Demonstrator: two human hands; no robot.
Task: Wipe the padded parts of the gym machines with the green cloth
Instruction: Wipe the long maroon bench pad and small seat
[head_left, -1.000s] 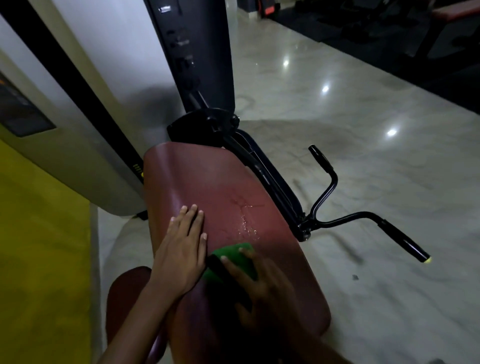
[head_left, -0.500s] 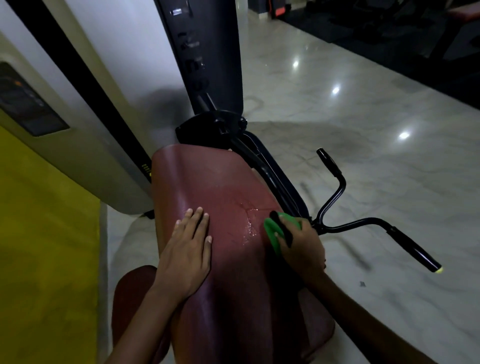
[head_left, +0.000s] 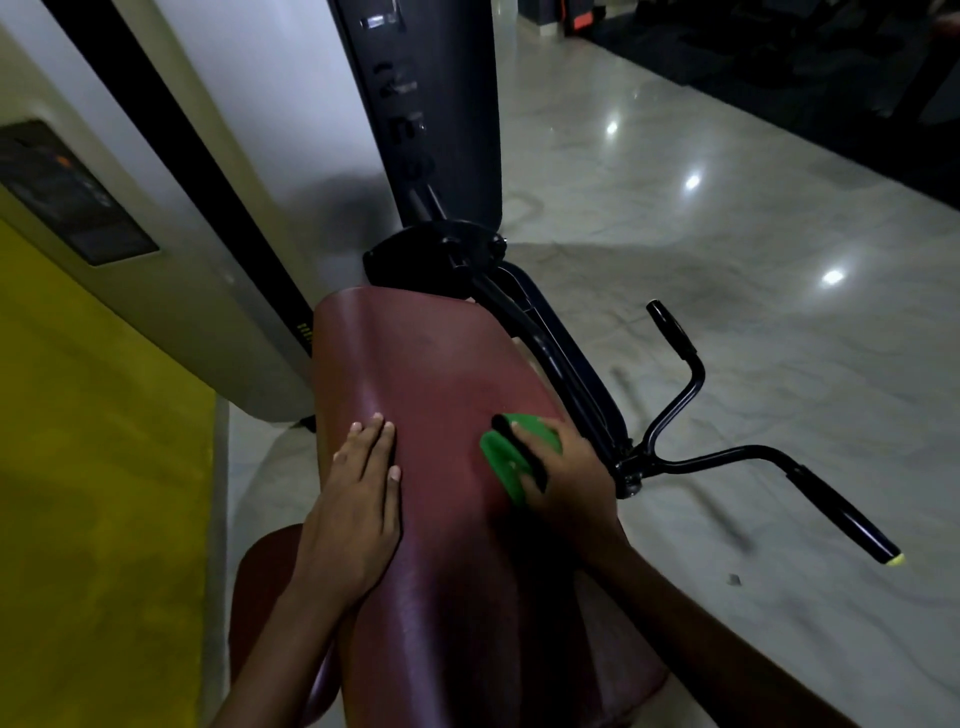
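Note:
A maroon padded seat (head_left: 426, 364) of a gym machine fills the middle of the head view. My right hand (head_left: 566, 478) presses a folded green cloth (head_left: 501, 457) against the pad's right side, near its edge. My left hand (head_left: 358, 499) lies flat on the left part of the pad, fingers together and holding nothing. A second, smaller maroon pad (head_left: 265, 587) shows low at the left, partly hidden under my left forearm.
A black forked handle bar (head_left: 727, 457) with a yellow tip sticks out right of the pad. The machine's dark upright column (head_left: 431, 104) and black pivot bracket (head_left: 436, 254) stand behind it. A white housing (head_left: 182, 208) and yellow floor mat (head_left: 93, 467) lie left; glossy marble floor (head_left: 727, 260) right.
My right hand carried the cloth from the pad's lower middle up to its right side. The wet streaks on the pad are gone. My left hand stayed flat in place.

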